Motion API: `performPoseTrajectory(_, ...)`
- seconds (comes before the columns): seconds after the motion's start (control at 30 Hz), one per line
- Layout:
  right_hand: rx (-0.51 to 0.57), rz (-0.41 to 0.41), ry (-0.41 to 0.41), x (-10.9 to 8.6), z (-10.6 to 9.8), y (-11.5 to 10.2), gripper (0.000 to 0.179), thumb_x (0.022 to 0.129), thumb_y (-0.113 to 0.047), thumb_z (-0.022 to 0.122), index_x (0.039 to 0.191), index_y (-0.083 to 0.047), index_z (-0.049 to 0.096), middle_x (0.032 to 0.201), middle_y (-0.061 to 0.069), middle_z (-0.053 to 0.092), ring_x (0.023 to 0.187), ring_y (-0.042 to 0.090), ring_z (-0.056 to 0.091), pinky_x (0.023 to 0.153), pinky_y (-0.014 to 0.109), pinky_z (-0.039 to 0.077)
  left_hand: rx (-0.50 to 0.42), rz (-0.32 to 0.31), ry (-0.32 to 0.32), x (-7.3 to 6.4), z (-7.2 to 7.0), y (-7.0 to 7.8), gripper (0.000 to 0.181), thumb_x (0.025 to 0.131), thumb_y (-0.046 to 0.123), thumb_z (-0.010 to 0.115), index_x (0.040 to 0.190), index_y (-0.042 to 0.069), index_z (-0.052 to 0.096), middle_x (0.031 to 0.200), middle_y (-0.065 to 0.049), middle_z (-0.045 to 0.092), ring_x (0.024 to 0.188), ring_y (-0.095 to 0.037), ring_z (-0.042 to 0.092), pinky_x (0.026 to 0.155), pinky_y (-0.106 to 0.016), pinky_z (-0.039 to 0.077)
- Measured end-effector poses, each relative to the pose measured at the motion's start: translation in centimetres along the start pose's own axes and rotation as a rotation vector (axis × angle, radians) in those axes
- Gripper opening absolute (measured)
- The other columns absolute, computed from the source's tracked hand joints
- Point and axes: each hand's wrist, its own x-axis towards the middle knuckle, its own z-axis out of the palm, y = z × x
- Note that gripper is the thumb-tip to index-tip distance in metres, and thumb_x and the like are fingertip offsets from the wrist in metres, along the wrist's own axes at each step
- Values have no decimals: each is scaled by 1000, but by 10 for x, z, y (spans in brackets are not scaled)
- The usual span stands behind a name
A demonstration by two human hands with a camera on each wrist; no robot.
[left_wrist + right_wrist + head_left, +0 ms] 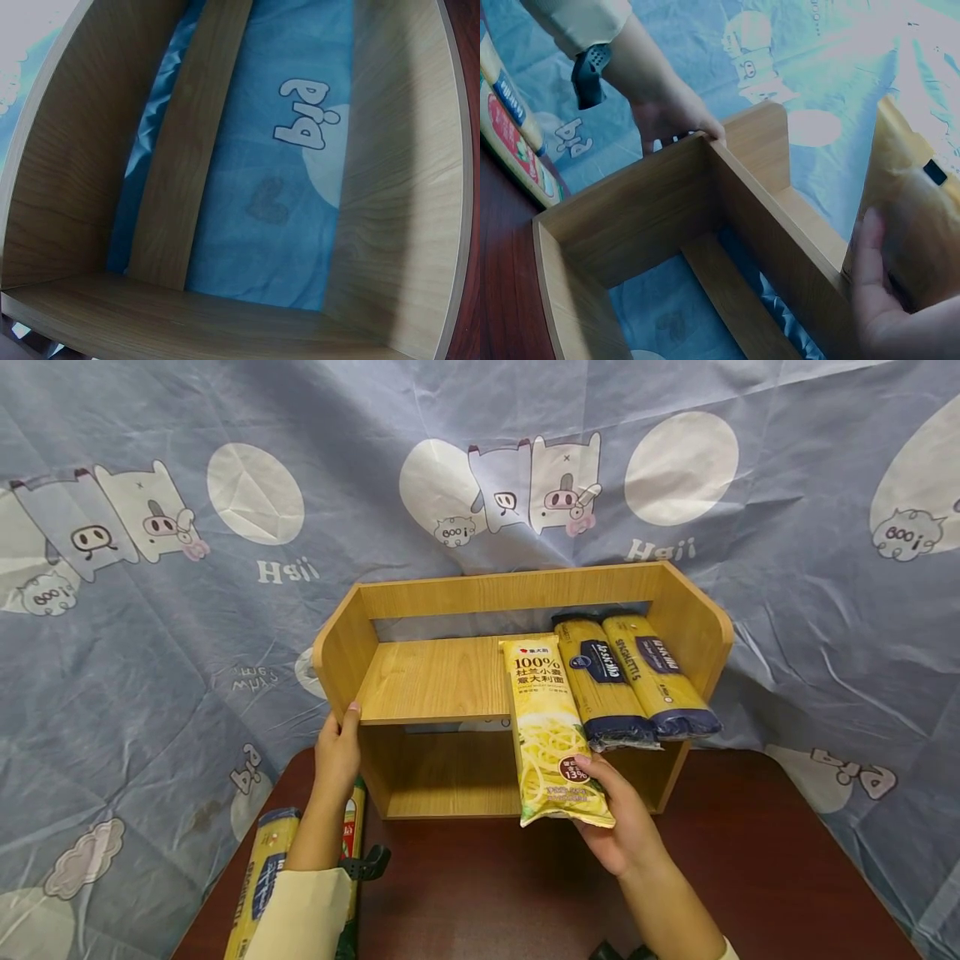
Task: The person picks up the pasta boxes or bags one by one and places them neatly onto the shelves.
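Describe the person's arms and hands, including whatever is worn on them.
The left hand and right hand are bare, without gloves. The left sleeve is plain cream and stops short of the wrist; at its edge sits a black strap with small holes. Of the right sleeve, only a pale edge shows in the head view.

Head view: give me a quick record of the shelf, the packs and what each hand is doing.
Left hand: grips the left side of the wooden shelf at its front edge
Right hand: holds the lower end of the yellow noodle pack
Held pack's pose: lower end juts past the front of the upper board; contact with the board unclear
Upper board, right: two spaghetti packs, side by side
Table, left: blue-ended pack and red-labelled pack, partly hidden
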Motion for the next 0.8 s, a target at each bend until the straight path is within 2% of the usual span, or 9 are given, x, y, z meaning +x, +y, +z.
performPoseTrajectory(0.23,-41,-37,-43,-10,1,2,35,111,-21,34,146,-15,31,120,-5,65,104,8,67,90,23,54,-6,2,-7,-1,0,1,66,99,65,43,146,19,51,141,-18,57,125,-35,54,109,-52,40)
performPoseTrajectory(0.43,-46,-73,-77,-21,-1,7,39,110,-12,34,149,-12,34,129,1,64,113,16,67,97,33,56,-9,10,4,0,0,1,63,101,62,44,144,18,53,139,-19,58,124,-34,54,108,-50,41)
performPoseTrajectory(0.57,-122,-95,-79,-27,-4,13,49,106,-3,37,154,-8,26,131,4,62,114,20,68,99,39,56,-7,4,1,-1,0,2,63,100,64,44,145,20,52,140,-18,57,125,-34,53,109,-51,40)
performPoseTrajectory(0.8,-295,-107,-21,-31,-5,25,79,96,8,54,160,-3,9,136,1,60,117,14,66,100,32,55,-24,-7,-11,-2,0,2,64,101,62,44,148,20,50,143,-17,55,127,-34,52,111,-53,39)
